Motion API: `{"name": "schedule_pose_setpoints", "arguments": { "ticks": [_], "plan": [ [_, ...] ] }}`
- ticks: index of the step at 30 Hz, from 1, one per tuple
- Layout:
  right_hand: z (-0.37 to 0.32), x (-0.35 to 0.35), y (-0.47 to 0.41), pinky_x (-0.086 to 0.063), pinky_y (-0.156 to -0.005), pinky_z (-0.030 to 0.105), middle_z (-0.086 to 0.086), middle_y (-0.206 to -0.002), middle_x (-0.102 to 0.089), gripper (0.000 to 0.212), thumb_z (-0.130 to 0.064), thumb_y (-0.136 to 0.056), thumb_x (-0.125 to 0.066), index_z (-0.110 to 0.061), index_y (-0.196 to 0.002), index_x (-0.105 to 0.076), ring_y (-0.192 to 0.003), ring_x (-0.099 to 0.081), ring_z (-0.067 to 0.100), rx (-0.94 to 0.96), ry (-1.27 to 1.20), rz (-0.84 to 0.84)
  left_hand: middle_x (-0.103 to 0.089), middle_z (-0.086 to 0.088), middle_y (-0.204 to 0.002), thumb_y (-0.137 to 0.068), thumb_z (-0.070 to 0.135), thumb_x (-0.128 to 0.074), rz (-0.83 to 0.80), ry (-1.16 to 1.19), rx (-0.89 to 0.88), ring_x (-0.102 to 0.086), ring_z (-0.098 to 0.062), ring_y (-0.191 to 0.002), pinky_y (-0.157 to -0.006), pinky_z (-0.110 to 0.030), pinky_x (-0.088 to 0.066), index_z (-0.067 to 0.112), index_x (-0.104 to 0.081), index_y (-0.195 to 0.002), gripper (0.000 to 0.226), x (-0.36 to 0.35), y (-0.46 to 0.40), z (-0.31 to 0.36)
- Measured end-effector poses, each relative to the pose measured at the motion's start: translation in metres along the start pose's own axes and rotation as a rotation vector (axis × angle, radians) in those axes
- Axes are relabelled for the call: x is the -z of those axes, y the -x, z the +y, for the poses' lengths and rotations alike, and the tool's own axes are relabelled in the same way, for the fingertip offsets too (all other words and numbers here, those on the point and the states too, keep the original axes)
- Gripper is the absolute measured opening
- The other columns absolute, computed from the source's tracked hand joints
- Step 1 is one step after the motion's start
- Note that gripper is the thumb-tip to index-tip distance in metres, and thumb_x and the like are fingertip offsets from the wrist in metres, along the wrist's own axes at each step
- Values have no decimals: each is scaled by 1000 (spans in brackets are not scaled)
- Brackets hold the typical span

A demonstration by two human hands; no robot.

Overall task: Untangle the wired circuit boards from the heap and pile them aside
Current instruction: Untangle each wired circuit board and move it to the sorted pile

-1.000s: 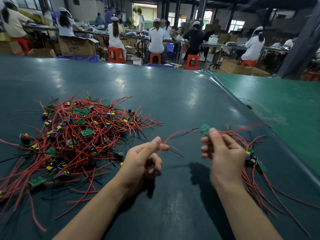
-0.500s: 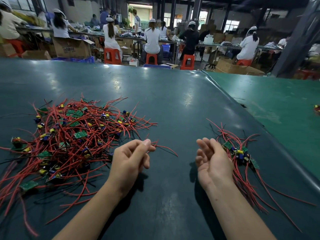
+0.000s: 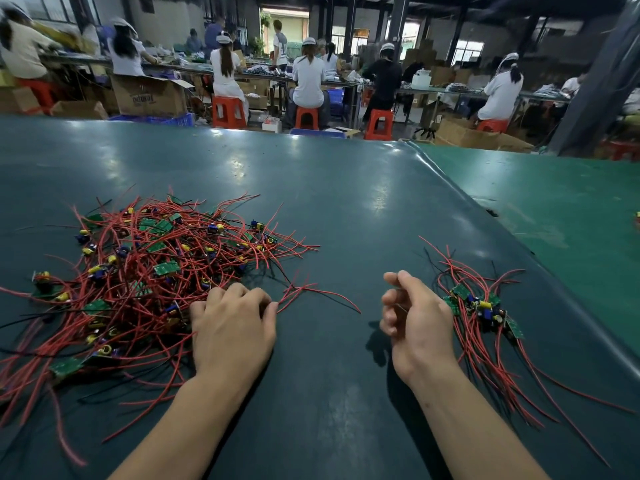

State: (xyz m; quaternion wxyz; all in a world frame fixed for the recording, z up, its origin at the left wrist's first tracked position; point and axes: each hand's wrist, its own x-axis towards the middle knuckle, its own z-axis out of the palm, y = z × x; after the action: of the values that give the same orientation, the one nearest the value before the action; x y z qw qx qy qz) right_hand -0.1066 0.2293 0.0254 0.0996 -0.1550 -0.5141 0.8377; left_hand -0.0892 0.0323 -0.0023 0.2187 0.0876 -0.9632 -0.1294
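Note:
A big heap (image 3: 145, 271) of small green circuit boards with long red and black wires lies on the dark green table (image 3: 329, 209) at the left. My left hand (image 3: 232, 323) lies palm down at the heap's right edge, fingertips among the wires; whether it grips one I cannot tell. To the right sits a small pile (image 3: 481, 310) of sorted boards with their wires trailing toward me. My right hand (image 3: 412, 317) hovers just left of that pile, fingers loosely curled, holding nothing.
A raised seam (image 3: 485, 216) runs diagonally along the table's right side, with a lighter green surface (image 3: 561, 216) beyond it. Behind the table's far edge, several people sit on red stools at workbenches among cardboard boxes.
My right hand set a wired board on the right pile, let go, then drew back left. My left hand released the wire it pinched and moved left onto the heap's edge.

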Motion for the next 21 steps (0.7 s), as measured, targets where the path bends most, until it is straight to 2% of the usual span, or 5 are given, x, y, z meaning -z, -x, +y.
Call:
{"name": "schedule_pose_setpoints", "arguments": {
  "ticks": [5,9,15,18,21],
  "plan": [
    [0,0,2,-24,-36,17,-1,-49,-54,21,-16,-96,-55,-7,-81,-67,-38,-38,9,0,35,-23,-63,9,-90,-85,50,-61,-12,73,-63,-51,-21,-98,-82,-38,-34,31,-70,-85,21,1,3,2],
    [1,0,1,-24,-35,17,-1,-50,-55,21,-16,-95,-55,-8,-80,-68,-38,-38,9,9,55,-38,-66,10,-91,-88,37,-64,2,89,-64,-51,-22,-102,-82,-39,-31,29,-70,-85,11,4,3,3],
    [5,0,-1,-26,-36,17,2,-53,-57,19,-17,-93,-59,-11,-78,-69,-37,-38,10,33,114,-94,-58,4,-89,-92,16,-59,457,473,-155,-51,-24,-85,-76,-40,-40,11,-63,-93,7,10,1,8],
    [8,-3,6,-31,-35,18,5,-67,-62,9,-9,-89,-67,-16,-94,-69,-41,-45,10,54,227,-323,-54,6,-95,-94,14,-56,550,628,-329,-51,-20,-87,-81,-31,-42,5,-63,-94,11,13,5,14],
    [20,-7,17,-49,-43,23,-3,-85,-69,41,-2,-83,-71,-20,-119,-63,-56,-60,12,67,337,-648,-61,0,-98,-92,15,-61,388,774,-557,-59,-21,-92,-83,-33,-48,4,-67,-94,13,11,15,24]
  ]
}}
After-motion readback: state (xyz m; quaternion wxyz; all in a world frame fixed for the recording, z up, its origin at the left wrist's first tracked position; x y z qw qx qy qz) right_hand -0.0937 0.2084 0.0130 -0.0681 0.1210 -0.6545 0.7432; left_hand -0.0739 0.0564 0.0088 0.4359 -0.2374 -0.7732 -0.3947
